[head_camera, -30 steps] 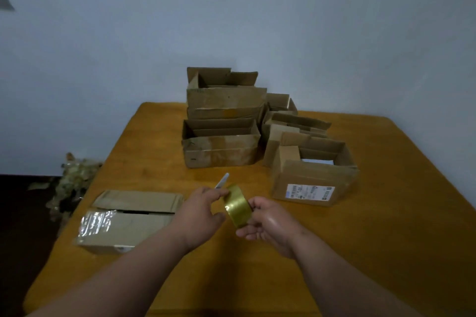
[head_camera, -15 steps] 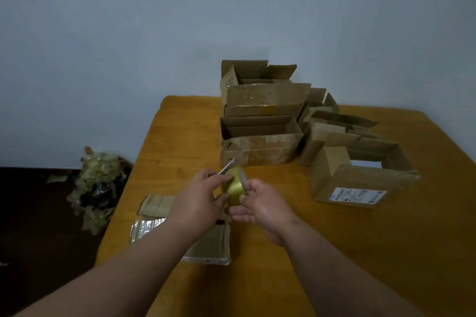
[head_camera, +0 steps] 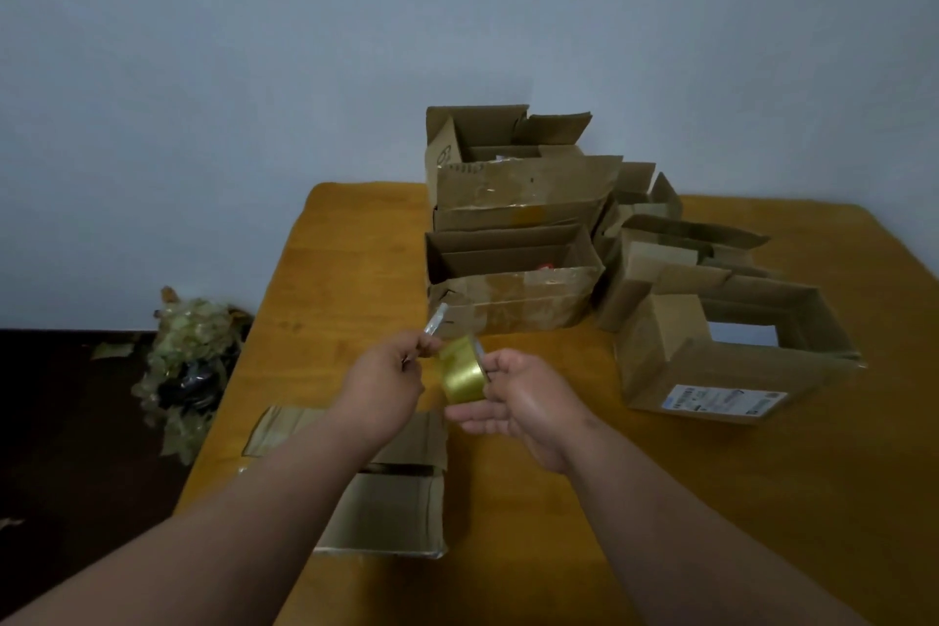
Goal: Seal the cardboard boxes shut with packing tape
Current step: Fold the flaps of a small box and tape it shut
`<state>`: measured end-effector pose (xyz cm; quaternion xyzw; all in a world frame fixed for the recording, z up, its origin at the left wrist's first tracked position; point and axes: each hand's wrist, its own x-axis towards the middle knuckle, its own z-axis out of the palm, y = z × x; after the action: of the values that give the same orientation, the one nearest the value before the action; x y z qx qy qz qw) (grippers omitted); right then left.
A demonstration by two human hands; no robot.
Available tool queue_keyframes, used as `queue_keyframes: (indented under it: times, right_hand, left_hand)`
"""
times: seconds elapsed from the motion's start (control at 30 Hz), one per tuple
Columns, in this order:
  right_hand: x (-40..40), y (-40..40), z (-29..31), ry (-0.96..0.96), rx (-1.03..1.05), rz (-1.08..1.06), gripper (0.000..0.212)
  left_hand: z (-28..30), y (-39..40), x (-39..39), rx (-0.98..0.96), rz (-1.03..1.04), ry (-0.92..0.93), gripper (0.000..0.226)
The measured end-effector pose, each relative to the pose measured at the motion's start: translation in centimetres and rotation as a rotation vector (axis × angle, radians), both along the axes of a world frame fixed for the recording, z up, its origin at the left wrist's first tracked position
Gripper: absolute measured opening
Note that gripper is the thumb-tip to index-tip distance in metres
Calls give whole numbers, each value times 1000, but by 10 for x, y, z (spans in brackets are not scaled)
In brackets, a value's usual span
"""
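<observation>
Since a moment ago the view has swung left, so the heap of crumpled tape [head_camera: 185, 361] on the floor shows beside the wooden table [head_camera: 355, 269]. Left hand [head_camera: 383, 386] is curled, pinching a slim silvery blade [head_camera: 434, 323] that points up and away. Just right of it, the tape roll [head_camera: 461, 371] stands on edge, its axis running roughly left-right, gripped by the right hand [head_camera: 523, 402] from the right side. Below the forearms lies a flattened box [head_camera: 396, 508]; open cardboard boxes [head_camera: 513, 280] stand behind, a labelled box [head_camera: 731, 366] to the right.
</observation>
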<state>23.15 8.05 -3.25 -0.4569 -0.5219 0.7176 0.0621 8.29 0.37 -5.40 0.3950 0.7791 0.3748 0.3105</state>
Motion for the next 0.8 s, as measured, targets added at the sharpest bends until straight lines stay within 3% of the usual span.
queue_keyframes:
  times: [0.17,0.47,0.63,0.8]
  right_hand:
    - [-3,9,-10,-115,10,-35,48]
    - [-3,27,-36,-264,-96,-324,38]
    - [10,34,-52,-475,81,-264,26]
    - [18,43,-57,-527,174,-221,25]
  left_hand:
    - [-10,14,-16,-118,-125,28,36]
    - [-29,59,-20,-463,-504,334,34]
    - [-44,80,-9,-582,-706,370,36]
    - [-58,97,3,-627,-808,402,38]
